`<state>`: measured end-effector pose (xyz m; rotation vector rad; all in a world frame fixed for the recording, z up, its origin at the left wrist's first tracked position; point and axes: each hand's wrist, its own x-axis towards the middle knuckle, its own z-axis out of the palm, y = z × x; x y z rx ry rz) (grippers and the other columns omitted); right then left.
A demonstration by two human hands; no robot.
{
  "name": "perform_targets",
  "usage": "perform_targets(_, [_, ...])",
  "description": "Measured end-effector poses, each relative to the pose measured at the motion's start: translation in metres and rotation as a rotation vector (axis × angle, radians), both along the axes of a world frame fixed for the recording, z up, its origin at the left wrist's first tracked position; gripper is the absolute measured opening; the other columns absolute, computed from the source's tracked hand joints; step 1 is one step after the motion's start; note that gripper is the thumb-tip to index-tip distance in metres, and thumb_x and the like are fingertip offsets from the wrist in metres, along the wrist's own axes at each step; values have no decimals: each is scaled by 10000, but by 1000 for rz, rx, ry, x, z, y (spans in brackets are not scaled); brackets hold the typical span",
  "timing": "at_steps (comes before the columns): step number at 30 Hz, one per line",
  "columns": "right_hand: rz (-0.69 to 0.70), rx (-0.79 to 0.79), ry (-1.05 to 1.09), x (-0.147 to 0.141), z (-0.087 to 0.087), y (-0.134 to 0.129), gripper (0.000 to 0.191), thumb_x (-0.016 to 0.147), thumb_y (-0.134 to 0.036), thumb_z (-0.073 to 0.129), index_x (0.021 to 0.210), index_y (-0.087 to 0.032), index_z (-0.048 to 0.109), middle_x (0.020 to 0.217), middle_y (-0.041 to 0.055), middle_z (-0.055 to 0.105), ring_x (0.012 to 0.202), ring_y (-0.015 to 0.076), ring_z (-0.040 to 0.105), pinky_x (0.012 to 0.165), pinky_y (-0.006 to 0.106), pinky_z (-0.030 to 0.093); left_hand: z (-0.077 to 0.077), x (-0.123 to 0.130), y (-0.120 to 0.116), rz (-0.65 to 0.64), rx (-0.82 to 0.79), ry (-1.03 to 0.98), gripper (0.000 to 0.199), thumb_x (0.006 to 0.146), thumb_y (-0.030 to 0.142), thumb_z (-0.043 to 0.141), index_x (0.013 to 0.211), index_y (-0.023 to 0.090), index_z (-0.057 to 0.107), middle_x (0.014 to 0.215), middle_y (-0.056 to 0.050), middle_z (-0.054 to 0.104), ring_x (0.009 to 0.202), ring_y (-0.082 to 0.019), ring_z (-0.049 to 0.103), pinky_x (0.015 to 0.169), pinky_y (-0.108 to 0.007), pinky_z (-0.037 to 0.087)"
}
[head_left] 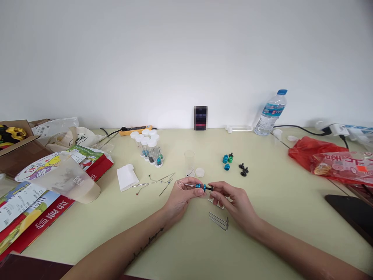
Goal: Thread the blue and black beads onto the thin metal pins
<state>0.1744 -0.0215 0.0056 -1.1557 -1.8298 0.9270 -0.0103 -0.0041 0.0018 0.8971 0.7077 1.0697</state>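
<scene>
My left hand (180, 195) is closed in a pinch on a small blue metallic fitting (198, 186), with a thin metal rod (186, 184) extending leftward over the fingers. From the right, my right hand (235, 199) pinches a small black stemmed plug (209, 188), lined up against the blue part. Whether the two are joined I cannot tell. Beneath the right hand lie several L-shaped metal rods (218, 221). Just beyond the hands stand an open clear tube (189, 157) and its white cap (199, 172).
Blue and green fittings (225, 158) and black plugs (244, 172) lie right of centre. Several capped tubes (154, 149), thin wire tools (166, 186) and white paper (127, 177) are at left. A plastic cup (70, 179), water bottle (271, 112), red bag (317, 155) and phone (201, 118) surround them.
</scene>
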Motion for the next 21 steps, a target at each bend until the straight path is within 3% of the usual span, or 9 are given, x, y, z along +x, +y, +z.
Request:
perform_targets(4, [30, -21, -31, 0, 2, 1, 268, 918, -393, 401, 958, -206, 588, 699, 16, 606, 586, 121, 556, 536, 240, 462, 4, -1, -1, -13, 14, 53, 234, 626, 184, 754, 825, 138, 641, 773, -41, 654, 693, -128, 601, 731, -271, 445])
perform_targets(9, [13, 14, 20, -1, -2, 1, 305, 894, -356, 446, 1183, -255, 452, 768, 10, 592, 599, 123, 553, 550, 250, 487, 6, -1, 0, 8, 21, 43, 242, 609, 202, 766, 809, 147, 641, 748, -29, 655, 676, -129, 603, 699, -259, 446])
perform_targets(17, [30, 20, -35, 0, 0, 0, 154, 901, -334, 439, 950, -229, 541, 716, 5, 590, 624, 130, 549, 566, 247, 464, 6, -1, -1, -12, 43, 82, 245, 609, 193, 763, 820, 147, 647, 754, -38, 666, 665, -123, 593, 682, -258, 442])
perform_targets(21, [21, 30, -32, 0, 1, 1, 221, 888, -334, 456, 1090, -249, 486, 762, 5, 598, 627, 127, 560, 566, 244, 474, 8, -1, -1, -11, 32, 76, 250, 604, 208, 767, 819, 159, 648, 755, -31, 667, 665, -130, 601, 691, -271, 443])
